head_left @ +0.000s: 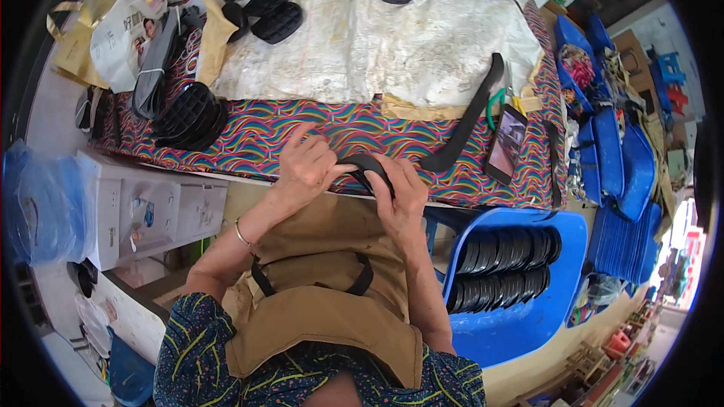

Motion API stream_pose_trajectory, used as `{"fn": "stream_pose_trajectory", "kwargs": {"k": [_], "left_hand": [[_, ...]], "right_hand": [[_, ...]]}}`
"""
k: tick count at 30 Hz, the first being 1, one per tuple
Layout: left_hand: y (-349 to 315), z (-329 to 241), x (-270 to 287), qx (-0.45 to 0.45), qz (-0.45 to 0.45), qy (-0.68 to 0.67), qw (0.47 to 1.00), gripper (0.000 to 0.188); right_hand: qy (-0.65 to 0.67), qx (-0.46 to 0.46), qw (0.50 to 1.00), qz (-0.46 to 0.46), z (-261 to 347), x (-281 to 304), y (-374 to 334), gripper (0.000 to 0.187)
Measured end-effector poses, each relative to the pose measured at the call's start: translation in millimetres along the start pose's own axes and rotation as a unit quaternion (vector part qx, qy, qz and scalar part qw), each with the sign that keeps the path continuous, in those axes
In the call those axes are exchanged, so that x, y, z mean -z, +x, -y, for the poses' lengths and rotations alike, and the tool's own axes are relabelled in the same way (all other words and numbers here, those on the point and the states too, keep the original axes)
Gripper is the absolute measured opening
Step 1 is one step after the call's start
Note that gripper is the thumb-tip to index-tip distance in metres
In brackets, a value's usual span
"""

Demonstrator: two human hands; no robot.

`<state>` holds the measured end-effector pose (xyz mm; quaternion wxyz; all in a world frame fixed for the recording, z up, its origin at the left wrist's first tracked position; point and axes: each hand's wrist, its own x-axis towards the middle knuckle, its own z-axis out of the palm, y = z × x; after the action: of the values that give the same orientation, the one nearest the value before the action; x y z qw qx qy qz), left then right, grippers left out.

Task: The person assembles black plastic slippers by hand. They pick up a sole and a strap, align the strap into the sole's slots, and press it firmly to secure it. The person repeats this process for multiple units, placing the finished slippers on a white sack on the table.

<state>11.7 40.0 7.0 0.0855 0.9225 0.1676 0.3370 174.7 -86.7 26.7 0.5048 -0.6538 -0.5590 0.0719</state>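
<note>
Near the table's front edge, both hands are on a black curved piece (367, 163), whose exact kind I cannot make out. My right hand (403, 194) wraps round its right end, the thumb pressed against the near side. My left hand (308, 166) pinches its left end between thumb and forefinger, the other fingers raised. To the right on the patterned cloth (302, 117) lies a long black strap (469, 117), wide at both ends. A stack of black ribbed oval pads (192, 115) stands at the left.
More black oval pads (277, 22) lie on the stained white sheet (317, 68) at the back. A phone (506, 145) and green-handled scissors (495, 105) lie at the right. Below, a blue bin (505, 335) holds rows of black pieces (501, 252). White drawers (151, 207) stand at the left.
</note>
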Motion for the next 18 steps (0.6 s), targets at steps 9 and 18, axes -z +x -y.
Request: {"fn": "stream_pose_trajectory", "kwargs": {"k": [9,18], "left_hand": [[38,-80,-11,0.351,-0.105,-0.527,0.767,0.041],[57,-65,25,0.112,-0.064,-0.131,0.983,0.040]], "right_hand": [[0.549,-0.312,0.738,-0.237,-2,-9,-8,0.030],[0.084,-0.170,0.971,-0.147,6,19,-18,0.026]]}}
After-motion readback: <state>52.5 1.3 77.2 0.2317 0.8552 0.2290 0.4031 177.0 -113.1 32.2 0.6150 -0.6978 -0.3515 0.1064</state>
